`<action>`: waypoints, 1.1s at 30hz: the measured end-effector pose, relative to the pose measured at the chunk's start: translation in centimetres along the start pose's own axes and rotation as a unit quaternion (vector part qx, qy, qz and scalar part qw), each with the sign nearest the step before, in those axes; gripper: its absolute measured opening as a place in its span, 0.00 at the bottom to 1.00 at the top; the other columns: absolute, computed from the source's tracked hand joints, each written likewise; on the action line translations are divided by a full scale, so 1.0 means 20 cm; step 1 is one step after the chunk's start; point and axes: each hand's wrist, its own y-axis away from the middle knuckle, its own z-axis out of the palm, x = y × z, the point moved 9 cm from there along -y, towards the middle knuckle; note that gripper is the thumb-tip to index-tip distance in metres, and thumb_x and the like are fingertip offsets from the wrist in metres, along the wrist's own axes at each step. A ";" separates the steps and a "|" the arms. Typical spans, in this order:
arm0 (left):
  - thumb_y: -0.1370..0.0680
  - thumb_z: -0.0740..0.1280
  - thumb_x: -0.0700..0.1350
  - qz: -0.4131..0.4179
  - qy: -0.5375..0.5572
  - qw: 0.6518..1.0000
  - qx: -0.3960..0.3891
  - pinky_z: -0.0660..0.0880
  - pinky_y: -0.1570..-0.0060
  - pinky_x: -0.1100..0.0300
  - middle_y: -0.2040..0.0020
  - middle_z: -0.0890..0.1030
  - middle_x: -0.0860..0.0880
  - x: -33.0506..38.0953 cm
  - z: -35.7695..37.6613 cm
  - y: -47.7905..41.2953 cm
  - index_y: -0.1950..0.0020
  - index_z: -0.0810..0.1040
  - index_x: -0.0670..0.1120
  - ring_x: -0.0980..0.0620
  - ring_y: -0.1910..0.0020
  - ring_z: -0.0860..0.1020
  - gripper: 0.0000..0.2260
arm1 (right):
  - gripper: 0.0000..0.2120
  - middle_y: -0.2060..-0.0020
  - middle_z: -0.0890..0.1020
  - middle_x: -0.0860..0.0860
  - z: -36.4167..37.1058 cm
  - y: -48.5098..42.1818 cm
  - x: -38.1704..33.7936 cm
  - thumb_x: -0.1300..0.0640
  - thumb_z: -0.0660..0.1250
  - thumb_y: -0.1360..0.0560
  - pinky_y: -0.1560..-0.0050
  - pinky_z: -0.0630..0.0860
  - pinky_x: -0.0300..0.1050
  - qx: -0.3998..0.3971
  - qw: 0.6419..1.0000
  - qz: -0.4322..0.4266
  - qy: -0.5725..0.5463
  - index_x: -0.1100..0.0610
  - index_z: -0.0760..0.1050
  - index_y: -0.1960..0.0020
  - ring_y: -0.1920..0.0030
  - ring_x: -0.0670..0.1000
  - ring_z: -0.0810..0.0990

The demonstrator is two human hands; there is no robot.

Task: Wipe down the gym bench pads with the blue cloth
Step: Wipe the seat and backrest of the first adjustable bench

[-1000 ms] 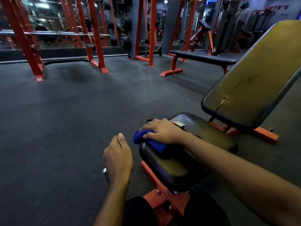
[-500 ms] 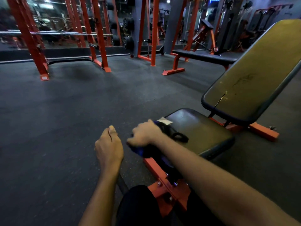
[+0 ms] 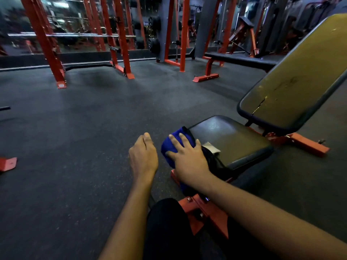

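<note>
Floor [image 3: 75,147]: dark speckled rubber. Orange racks [image 3: 120,34] stand along the far mirrored wall; a flat bench [image 3: 242,60] sits behind. Adjustable bench on an orange frame [image 3: 206,212]: black seat pad [image 3: 231,139], and a raised back pad [image 3: 293,76] with a crack [image 3: 260,105] near its lower edge. The cloth [image 3: 169,145] lies over the seat pad's near left edge. Right hand [image 3: 187,158] presses it flat, fingers spread, not gripping. Left hand [image 3: 143,156] hangs beside the bench, loosely curled, holding nothing.
</note>
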 end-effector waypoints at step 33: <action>0.17 0.55 0.44 0.046 0.008 0.979 -0.199 0.67 0.55 0.53 0.50 0.80 0.35 0.14 0.39 0.03 0.55 0.75 0.38 0.41 0.53 0.75 0.14 | 0.27 0.20 0.53 0.48 0.05 0.08 0.61 0.37 0.54 0.21 0.24 0.48 0.65 0.025 0.962 0.199 -0.184 0.36 0.55 0.23 0.21 0.54 0.50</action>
